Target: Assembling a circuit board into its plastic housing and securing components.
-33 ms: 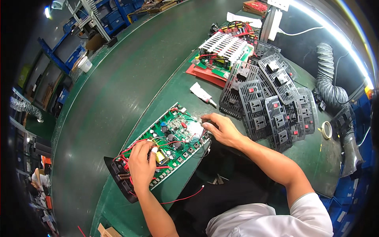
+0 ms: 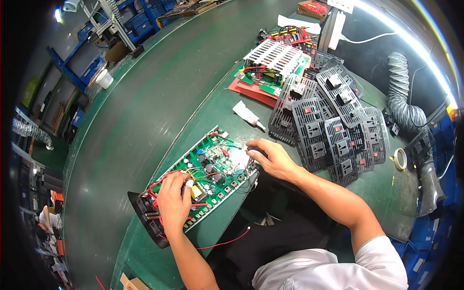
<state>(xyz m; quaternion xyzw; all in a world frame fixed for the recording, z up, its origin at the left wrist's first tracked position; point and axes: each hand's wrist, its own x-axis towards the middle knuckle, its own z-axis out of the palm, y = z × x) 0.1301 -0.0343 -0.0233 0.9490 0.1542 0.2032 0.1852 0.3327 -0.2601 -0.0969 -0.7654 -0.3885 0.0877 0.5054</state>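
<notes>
A long green circuit board [image 2: 217, 159] with capacitors and red wires [image 2: 159, 182] lies slanted on the green bench [image 2: 145, 121], its near end fitted into a black end panel [image 2: 145, 217]. My left hand [image 2: 173, 205] rests on the board's near half, its fingertips pinching a small white connector [image 2: 189, 183] beside a yellow part. My right hand [image 2: 270, 158] grips the board's far right corner with curled fingers.
A pile of black vented socket panels [image 2: 333, 130] lies right of the board. Behind it sits a white-grilled unit [image 2: 273, 58] on a red tray. A white tube [image 2: 246, 113], tape roll [image 2: 400, 158], grey hose [image 2: 401, 96] and loose red wire [image 2: 227, 241] are nearby.
</notes>
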